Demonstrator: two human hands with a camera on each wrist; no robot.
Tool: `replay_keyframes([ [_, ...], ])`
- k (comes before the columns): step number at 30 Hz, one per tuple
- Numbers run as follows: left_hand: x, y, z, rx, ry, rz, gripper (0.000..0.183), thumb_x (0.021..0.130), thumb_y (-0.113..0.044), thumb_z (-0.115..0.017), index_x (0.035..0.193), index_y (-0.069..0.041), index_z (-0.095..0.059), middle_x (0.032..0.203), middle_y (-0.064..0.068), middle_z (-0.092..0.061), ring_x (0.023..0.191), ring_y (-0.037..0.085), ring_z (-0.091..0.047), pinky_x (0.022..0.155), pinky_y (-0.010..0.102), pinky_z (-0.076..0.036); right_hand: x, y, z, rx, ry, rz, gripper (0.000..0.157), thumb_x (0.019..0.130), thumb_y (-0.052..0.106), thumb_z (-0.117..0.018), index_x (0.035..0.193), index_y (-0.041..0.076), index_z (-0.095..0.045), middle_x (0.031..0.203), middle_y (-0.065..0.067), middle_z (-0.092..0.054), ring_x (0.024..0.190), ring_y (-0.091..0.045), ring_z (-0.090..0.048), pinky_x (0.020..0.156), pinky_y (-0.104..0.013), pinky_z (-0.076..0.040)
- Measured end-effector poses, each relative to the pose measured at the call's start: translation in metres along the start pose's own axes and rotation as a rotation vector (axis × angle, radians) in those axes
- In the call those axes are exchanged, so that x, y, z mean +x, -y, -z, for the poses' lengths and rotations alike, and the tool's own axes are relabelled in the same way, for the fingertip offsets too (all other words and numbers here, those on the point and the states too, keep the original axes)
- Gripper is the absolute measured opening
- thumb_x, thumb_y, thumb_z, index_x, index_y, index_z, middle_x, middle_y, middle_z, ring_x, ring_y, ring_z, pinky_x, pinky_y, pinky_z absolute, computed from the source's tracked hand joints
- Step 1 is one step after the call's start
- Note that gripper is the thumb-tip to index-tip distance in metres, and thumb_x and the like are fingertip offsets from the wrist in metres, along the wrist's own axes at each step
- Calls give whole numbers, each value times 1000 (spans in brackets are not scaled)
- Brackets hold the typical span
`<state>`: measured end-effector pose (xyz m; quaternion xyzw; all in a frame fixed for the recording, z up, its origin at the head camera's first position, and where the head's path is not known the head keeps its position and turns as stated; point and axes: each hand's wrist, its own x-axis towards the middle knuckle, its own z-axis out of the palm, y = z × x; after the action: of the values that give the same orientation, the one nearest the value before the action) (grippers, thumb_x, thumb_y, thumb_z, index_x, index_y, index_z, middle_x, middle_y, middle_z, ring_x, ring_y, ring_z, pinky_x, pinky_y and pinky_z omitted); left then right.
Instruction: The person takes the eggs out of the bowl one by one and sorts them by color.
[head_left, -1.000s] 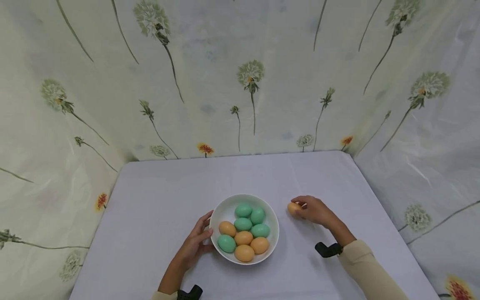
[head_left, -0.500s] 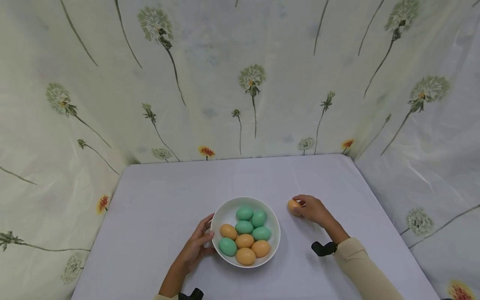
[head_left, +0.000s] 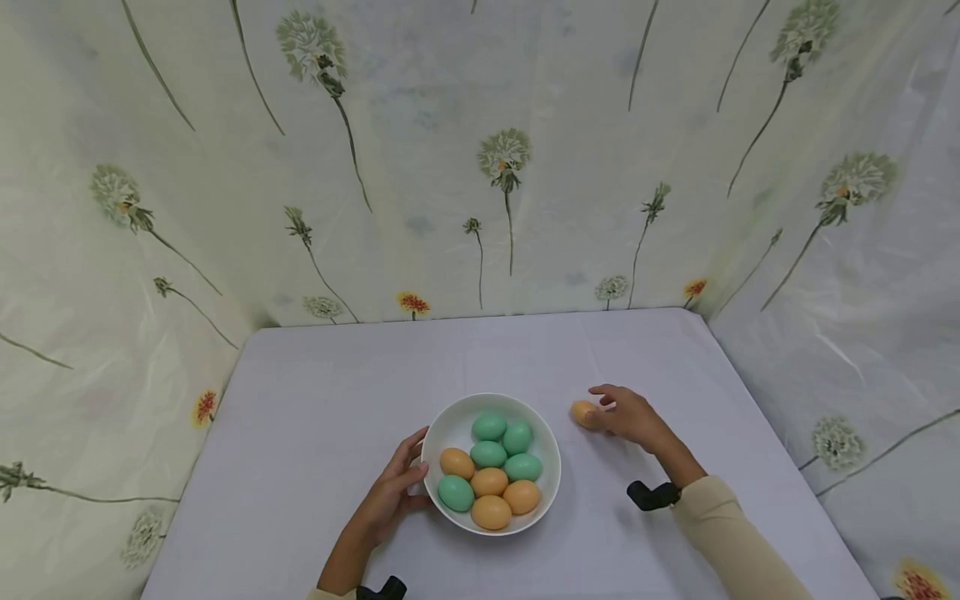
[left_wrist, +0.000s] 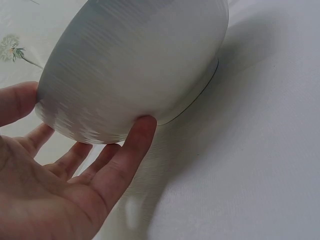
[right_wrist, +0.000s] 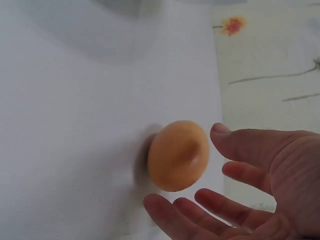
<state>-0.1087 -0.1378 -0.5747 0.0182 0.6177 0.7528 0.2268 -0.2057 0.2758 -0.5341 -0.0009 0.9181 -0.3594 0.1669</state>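
Since half a second ago, the right hand (head_left: 633, 419) has loosened: its fingers have lifted off the loose orange egg (head_left: 581, 412), which sits a touch farther left, while the left hand (head_left: 390, 493) and the white bowl (head_left: 447, 429) have stayed put. That right hand now has hold of nothing; its fingers are spread and loosely curved, with thumb and fingertips close about the egg but, in the right wrist view, apart from it. The egg rests on the table (head_left: 337, 392), just right of the bowl and a little far of its middle; the gap suggests the table alone bears it. The left hand cups the bowl's left side, fingers curved round the outer wall and thumb at the rim, probably to steady it. Five green eggs (head_left: 487, 454) and four orange eggs (head_left: 491, 481) lie inside, likely kept together by the sloping wall. The loose egg lies on its side, long axis seemingly running from far left to near right; which end is narrower cannot be told.
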Motion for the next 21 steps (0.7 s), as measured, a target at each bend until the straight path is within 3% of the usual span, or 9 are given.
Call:
replay_keyframes([
  [4,0,0,1,1,-2,2,61,102,-27,-52,157,-26,-26,161,16,-24,141,46,-35,94,57,-52,-5,8,8,-16,-22,31,64,94,31,-69,146,2,-46,142,-31,-48,124,-46,-55,78,-40,-60],
  [11,-1,-1,2,11,-7,-1,61,102,-27,-52,157,-26,-27,161,16,-25,142,48,-33,95,57,-51,-18,35,18,-80,-52,150,71,91,43,-71,147,7,-45,148,-22,-48,133,-45,-49,95,-57,-52],
  [17,1,1,3,7,-8,-3,59,103,-26,-51,157,-27,-28,161,15,-25,142,46,-34,95,56,-51,-31,65,18,-32,20,317,75,86,45,-76,147,14,-47,150,-16,-46,133,-43,-50,96,-60,-50],
  [21,2,2,3,9,-3,-10,58,103,-26,-52,156,-28,-29,161,15,-25,142,46,-34,95,57,-52,-33,81,15,2,129,430,70,85,39,-79,147,22,-49,150,-12,-46,133,-40,-51,95,-54,-53],
])
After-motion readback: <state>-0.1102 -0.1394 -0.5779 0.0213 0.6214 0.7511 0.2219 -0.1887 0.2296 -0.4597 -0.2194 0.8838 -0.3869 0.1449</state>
